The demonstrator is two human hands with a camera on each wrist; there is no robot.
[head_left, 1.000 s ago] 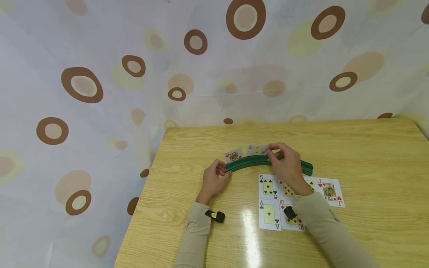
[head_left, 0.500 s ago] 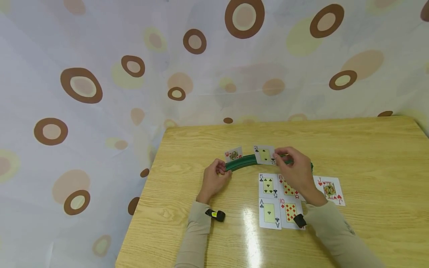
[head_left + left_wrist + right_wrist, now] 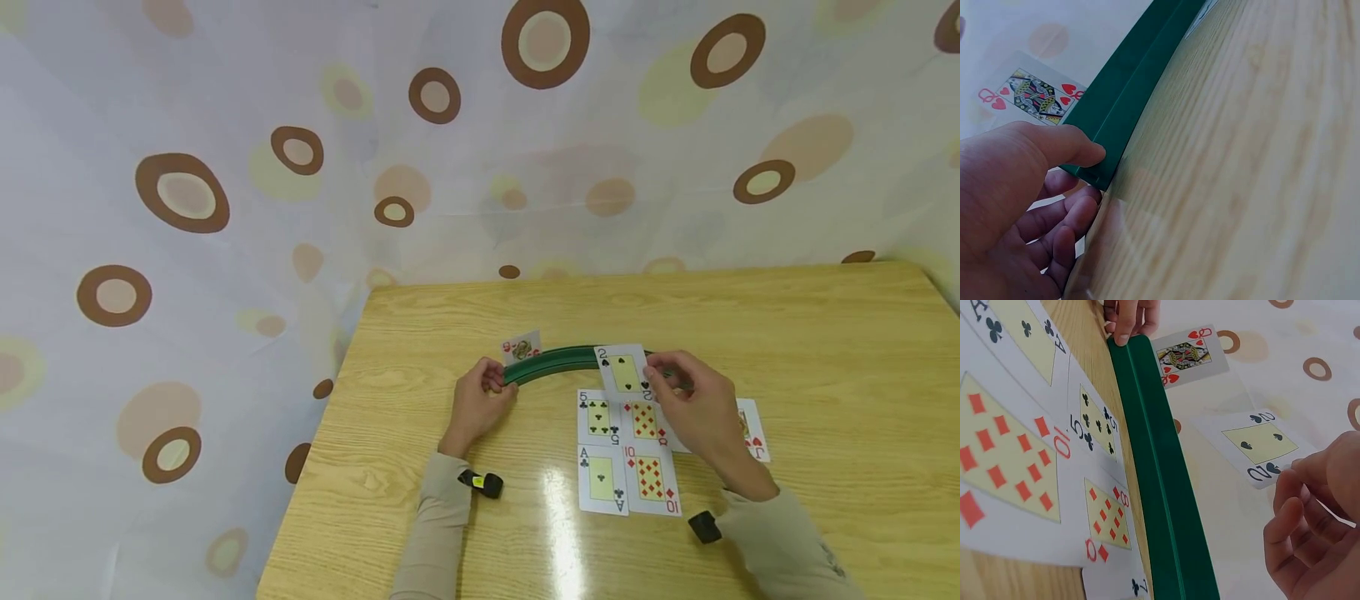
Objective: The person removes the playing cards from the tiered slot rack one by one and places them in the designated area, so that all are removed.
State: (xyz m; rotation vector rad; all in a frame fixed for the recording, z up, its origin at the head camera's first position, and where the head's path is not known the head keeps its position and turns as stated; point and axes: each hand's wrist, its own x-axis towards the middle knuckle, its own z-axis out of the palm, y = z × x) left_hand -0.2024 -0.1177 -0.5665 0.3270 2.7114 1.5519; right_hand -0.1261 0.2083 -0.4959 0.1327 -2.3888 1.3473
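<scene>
My left hand (image 3: 478, 402) pinches the left end of a curved green playing card holder (image 3: 557, 361), thumb on top in the left wrist view. A queen of hearts (image 3: 1034, 97) stands upright in the holder near that hand. Between the thumb and fingers of my right hand (image 3: 697, 412), a two of spades (image 3: 624, 373) is held by its right edge. In the head view this card overlaps the holder's middle and the top of the face-up cards. The right wrist view shows it apart from the holder, face visible. My right hand hides the holder's right end.
Face-up cards lie in front of the holder: a five of clubs (image 3: 598, 418), eight of diamonds (image 3: 643, 422), ace of clubs (image 3: 602, 479), ten of diamonds (image 3: 651, 482) and partly hidden jack of hearts (image 3: 756, 433). A patterned cloth (image 3: 480, 167) hangs behind the wooden table (image 3: 420, 333).
My right hand has lifted the two of spades out of the holder and carried it right and toward me. My left hand and the queen of hearts have stayed in place.
</scene>
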